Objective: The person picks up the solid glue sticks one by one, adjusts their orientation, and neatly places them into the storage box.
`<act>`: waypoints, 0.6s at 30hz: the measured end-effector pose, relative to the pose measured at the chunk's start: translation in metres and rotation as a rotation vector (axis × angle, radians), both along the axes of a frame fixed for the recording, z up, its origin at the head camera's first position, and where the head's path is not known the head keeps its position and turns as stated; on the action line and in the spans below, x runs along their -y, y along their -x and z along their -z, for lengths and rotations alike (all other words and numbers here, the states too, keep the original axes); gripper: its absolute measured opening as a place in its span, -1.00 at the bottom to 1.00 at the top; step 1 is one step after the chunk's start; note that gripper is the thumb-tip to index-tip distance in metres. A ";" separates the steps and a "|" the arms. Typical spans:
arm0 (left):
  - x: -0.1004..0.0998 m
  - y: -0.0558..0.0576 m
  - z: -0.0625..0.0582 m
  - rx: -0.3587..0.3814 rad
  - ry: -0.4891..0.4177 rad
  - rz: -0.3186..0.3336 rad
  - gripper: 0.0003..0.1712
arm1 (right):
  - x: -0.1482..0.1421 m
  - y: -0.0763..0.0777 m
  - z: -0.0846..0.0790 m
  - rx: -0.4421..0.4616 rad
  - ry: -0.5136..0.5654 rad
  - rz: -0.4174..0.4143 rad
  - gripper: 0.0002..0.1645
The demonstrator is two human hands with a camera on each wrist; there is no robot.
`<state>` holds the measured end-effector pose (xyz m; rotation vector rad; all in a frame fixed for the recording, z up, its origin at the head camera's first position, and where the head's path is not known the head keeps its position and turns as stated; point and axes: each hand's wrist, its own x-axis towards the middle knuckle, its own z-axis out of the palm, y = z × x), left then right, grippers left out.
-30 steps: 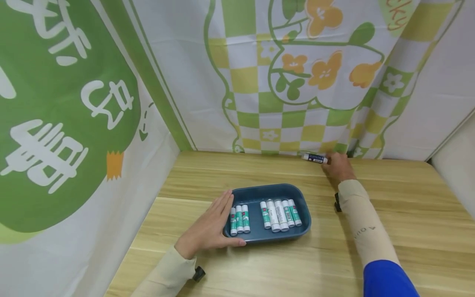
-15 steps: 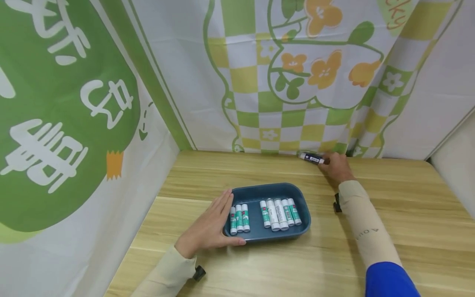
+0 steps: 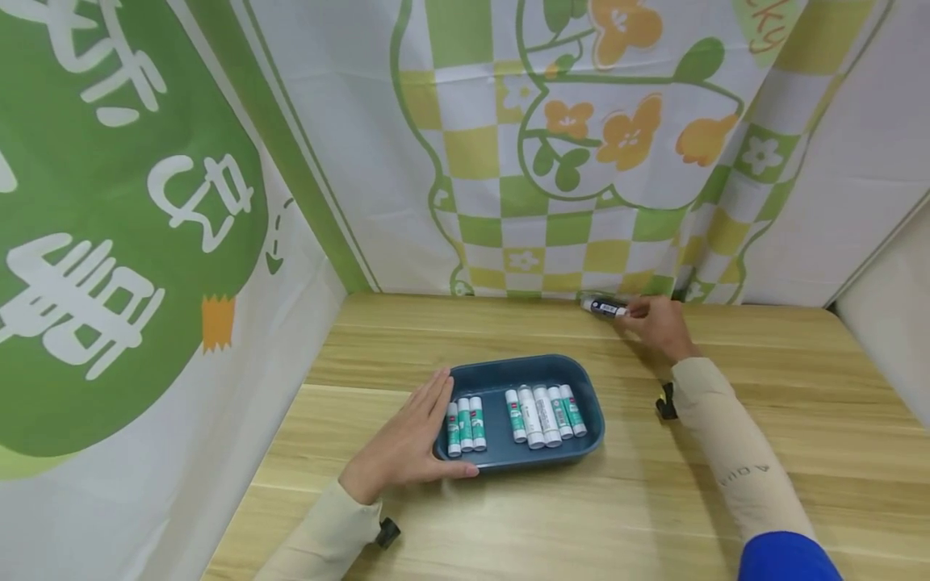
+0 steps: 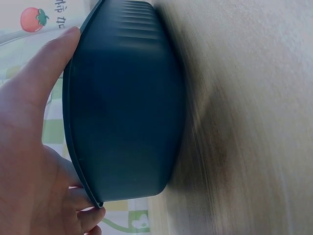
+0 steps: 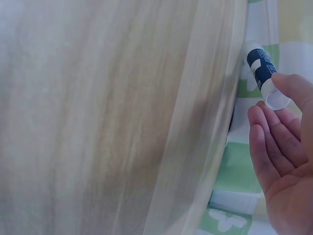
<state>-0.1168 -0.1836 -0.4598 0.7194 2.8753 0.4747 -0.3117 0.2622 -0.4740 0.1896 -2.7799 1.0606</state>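
My left hand grips the left end of a dark blue tray, with the thumb on the near rim and the fingers along the far left corner. In the left wrist view, the fingertips bend round the rim of the tray. Inside lie three green-and-white glue sticks at the left and several more glue sticks at the right, two of them larger and whiter. At the table's back edge my right hand pinches one end of a navy-and-white glue stick between thumb and fingers.
The wooden table meets a patterned curtain along its back edge. A green-and-white printed cloth hangs at the left side.
The right hand, gripping the navy glue stick, has shifted slightly left along the back edge. Its forearm has swung a little outward. The left hand still holds the tray.
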 end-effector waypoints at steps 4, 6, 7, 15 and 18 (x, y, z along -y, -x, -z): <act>-0.001 0.000 0.000 0.001 -0.001 0.000 0.59 | 0.001 -0.004 -0.002 0.023 0.010 0.004 -0.66; -0.001 0.000 -0.001 0.001 0.000 0.000 0.59 | 0.002 -0.006 -0.002 0.023 0.024 0.003 -0.67; -0.001 0.000 -0.001 0.002 0.002 -0.001 0.59 | 0.002 -0.007 -0.002 0.020 0.027 0.004 -0.68; -0.001 0.000 0.000 0.002 0.008 -0.002 0.59 | 0.006 -0.015 -0.003 -0.076 0.040 0.016 -0.73; -0.001 0.001 0.000 0.000 0.006 -0.001 0.59 | 0.008 -0.019 -0.004 -0.109 0.053 0.022 -0.73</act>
